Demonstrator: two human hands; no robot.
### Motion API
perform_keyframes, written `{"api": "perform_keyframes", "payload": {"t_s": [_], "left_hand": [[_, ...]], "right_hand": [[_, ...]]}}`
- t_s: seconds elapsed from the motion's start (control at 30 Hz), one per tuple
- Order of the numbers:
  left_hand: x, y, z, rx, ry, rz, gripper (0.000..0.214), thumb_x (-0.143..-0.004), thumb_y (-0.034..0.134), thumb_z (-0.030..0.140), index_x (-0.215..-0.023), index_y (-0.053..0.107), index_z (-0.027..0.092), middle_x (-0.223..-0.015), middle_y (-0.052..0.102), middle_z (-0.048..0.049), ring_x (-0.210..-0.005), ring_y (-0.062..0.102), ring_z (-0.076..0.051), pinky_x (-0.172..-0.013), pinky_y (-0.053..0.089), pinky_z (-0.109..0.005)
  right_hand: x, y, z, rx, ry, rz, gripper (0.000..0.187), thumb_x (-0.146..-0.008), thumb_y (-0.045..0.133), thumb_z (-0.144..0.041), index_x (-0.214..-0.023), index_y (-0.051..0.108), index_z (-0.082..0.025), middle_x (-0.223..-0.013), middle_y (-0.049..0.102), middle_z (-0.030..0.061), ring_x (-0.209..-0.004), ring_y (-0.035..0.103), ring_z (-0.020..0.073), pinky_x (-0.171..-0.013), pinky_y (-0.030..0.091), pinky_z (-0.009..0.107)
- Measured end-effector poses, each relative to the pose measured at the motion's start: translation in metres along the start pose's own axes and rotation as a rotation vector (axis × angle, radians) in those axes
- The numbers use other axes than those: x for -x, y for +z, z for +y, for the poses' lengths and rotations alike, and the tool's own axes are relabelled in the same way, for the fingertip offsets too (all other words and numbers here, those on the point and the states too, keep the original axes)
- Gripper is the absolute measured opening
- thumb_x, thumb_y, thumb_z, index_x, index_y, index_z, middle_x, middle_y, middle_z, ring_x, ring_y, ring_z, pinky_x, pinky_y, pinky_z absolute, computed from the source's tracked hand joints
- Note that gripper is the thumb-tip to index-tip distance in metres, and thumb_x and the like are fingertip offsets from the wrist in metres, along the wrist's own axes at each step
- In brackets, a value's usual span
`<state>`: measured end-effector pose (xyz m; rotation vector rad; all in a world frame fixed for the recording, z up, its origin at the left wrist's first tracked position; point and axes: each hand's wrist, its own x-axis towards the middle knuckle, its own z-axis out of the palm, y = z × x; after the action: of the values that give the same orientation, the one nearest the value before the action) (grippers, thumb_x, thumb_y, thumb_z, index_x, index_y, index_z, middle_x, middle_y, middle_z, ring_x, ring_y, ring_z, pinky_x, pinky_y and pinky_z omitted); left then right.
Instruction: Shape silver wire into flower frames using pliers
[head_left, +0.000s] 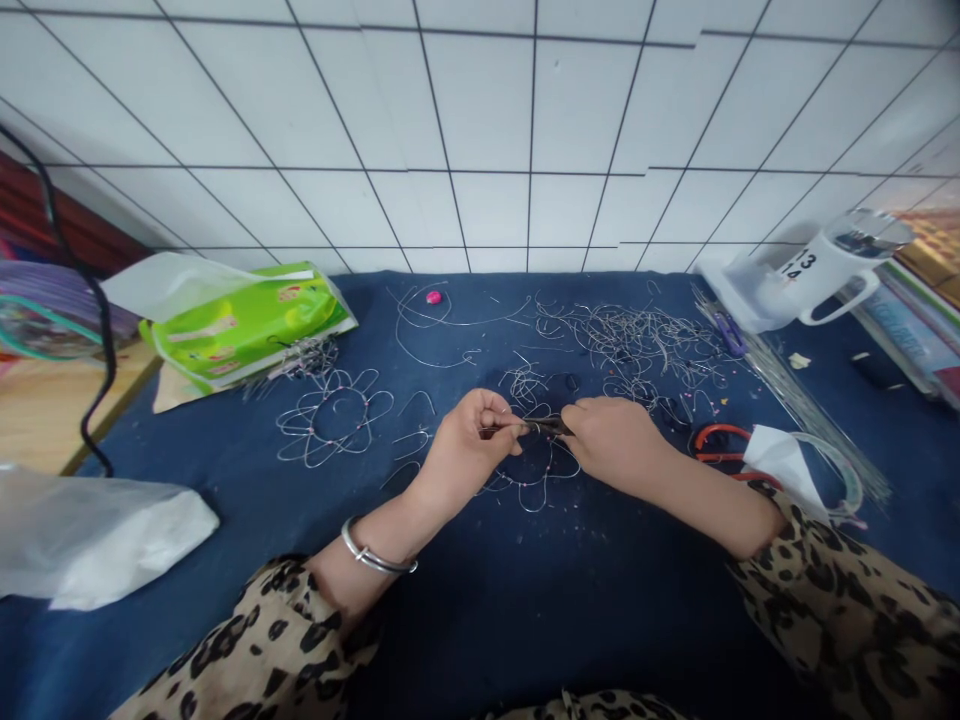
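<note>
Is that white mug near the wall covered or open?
Covered. A shiny lid sits across the top of the mug, so its inside is hidden.

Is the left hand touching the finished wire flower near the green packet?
Apart. The head view shows blue cloth between the left hand, pinching a thin wire, and the wire flower.

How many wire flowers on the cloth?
2: one wire flower left of the left hand; a second flower between it and the right hand; the wire tangle may hide more.
</note>
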<state>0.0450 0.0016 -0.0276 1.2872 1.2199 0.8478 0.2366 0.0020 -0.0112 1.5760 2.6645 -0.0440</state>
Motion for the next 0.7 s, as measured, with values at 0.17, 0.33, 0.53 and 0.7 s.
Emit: {"api": "perform_keyframes", "payload": {"t_s": [0.17, 0.33, 0.53, 0.7], "left_hand": [[-0.0005, 0.0005, -0.0004, 0.049, 0.003, -0.004, 0.018, -0.075, 0.058, 0.014, -0.086, 0.044, 0.018, -0.077, 0.061, 0.0013, -0.063, 0.062, -0.010, -0.061, 0.046, -0.024], [-0.0005, 0.0006, -0.0025, 0.066, 0.013, 0.003, 0.019, -0.074, 0.058, 0.013, -0.087, 0.044, 0.018, -0.077, 0.060, 0.0017, -0.063, 0.062, -0.010, -0.061, 0.046, -0.023], [-0.0002, 0.0014, -0.0068, 0.043, 0.035, 0.021, 0.020, -0.075, 0.058, 0.014, -0.088, 0.044, 0.019, -0.078, 0.062, 0.0007, -0.063, 0.064, -0.011, -0.061, 0.047, -0.024], [0.0009, 0.0019, -0.0063, 0.036, 0.035, 0.034, 0.020, -0.075, 0.059, 0.014, -0.088, 0.044, 0.019, -0.077, 0.063, 0.0005, -0.065, 0.065, -0.013, -0.061, 0.048, -0.024]], "right_hand": [[0.0010, -0.0023, 0.0000, -0.005, -0.009, 0.016, 0.016, -0.083, 0.050, -0.030, -0.077, 0.056, -0.017, -0.075, 0.061, 0.0031, -0.068, 0.055, 0.0158, -0.059, 0.030, 0.028], [0.0026, -0.0033, -0.0016, 0.032, -0.022, 0.039, 0.014, -0.083, 0.048, -0.026, -0.076, 0.056, -0.017, -0.074, 0.061, 0.0037, -0.067, 0.054, 0.0165, -0.060, 0.028, 0.030], [0.0029, -0.0020, -0.0013, 0.035, -0.024, 0.040, 0.014, -0.083, 0.047, -0.026, -0.076, 0.056, -0.017, -0.073, 0.061, 0.0036, -0.066, 0.053, 0.0166, -0.059, 0.027, 0.030], [0.0026, -0.0015, -0.0008, 0.023, -0.016, 0.032, 0.015, -0.083, 0.048, -0.028, -0.076, 0.056, -0.017, -0.074, 0.062, 0.0033, -0.065, 0.052, 0.0157, -0.057, 0.025, 0.029]]}}
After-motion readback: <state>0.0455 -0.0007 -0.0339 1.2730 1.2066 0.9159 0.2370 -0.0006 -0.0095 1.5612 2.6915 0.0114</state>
